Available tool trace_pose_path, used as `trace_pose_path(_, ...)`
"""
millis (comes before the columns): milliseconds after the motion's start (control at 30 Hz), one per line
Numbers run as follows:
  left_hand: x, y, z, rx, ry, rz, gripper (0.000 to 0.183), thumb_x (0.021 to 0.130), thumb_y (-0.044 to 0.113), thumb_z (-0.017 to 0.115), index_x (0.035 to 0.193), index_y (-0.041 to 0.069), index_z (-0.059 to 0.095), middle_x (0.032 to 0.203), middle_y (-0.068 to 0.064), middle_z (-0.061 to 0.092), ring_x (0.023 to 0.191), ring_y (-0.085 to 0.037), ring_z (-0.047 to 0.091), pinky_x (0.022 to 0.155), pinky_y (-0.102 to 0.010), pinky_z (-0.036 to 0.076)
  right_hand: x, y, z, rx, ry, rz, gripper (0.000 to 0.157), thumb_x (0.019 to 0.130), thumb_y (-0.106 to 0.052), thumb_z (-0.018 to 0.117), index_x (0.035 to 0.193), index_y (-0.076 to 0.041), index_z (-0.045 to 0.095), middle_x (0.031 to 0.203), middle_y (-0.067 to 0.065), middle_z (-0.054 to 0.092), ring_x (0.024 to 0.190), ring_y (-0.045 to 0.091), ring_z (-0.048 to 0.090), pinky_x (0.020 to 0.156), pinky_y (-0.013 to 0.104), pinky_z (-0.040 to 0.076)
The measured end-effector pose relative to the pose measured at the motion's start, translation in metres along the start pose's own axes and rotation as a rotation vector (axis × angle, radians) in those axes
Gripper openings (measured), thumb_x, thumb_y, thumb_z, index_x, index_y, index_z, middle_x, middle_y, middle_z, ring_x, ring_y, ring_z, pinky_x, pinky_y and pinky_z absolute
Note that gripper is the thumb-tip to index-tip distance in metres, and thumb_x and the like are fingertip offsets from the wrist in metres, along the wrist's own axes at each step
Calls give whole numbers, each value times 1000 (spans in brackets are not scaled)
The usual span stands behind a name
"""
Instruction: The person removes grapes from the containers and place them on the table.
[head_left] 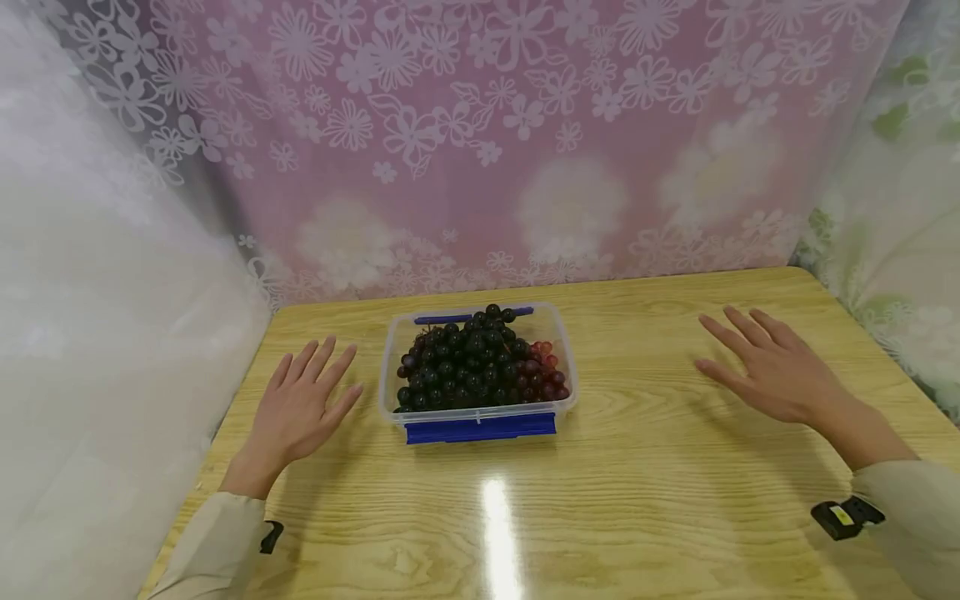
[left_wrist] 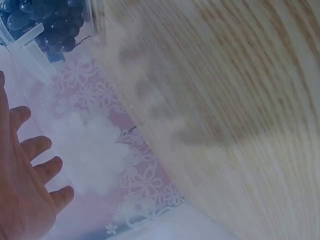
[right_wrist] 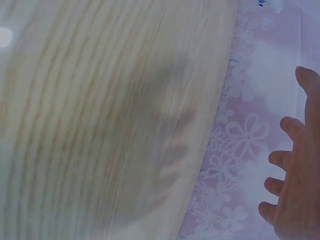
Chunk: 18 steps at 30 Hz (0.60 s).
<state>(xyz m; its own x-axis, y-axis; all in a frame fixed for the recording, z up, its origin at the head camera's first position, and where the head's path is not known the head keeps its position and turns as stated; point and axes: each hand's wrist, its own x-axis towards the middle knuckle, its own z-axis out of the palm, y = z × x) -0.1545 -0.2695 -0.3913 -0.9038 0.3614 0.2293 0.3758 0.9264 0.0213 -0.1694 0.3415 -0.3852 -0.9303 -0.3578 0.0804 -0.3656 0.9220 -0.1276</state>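
Observation:
A clear plastic box point(head_left: 386, 375) with blue clips stands on the wooden table, heaped with dark grapes point(head_left: 465, 362). Redder grapes point(head_left: 545, 354) lie at its right end. My left hand point(head_left: 300, 408) hovers to the left of the box, palm down, fingers straight and spread, holding nothing. Well to the right of the box, my right hand point(head_left: 776, 375) is also over the table with spread fingers and nothing in it. In the left wrist view, some grapes point(left_wrist: 55, 25) and a corner of the box show at the top left.
The table point(head_left: 637, 483) has a light wood grain and a bright reflection near its front. A pink floral curtain point(head_left: 465, 167) hangs behind it, with whitish sheets at both sides. Dark wrist devices point(head_left: 847, 517) sit at the sleeves.

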Motion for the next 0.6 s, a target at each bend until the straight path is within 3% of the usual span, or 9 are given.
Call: trace_pose_path(600, 13, 9, 1, -34, -39, 86, 63, 100, 53, 38, 153, 20, 29, 157, -11, 18, 142, -32, 15, 112, -55, 13, 25, -43, -8, 20, 5, -50, 73, 97, -52, 47, 155, -19, 19, 155, 21, 16, 141, 43, 7, 110, 59, 7)
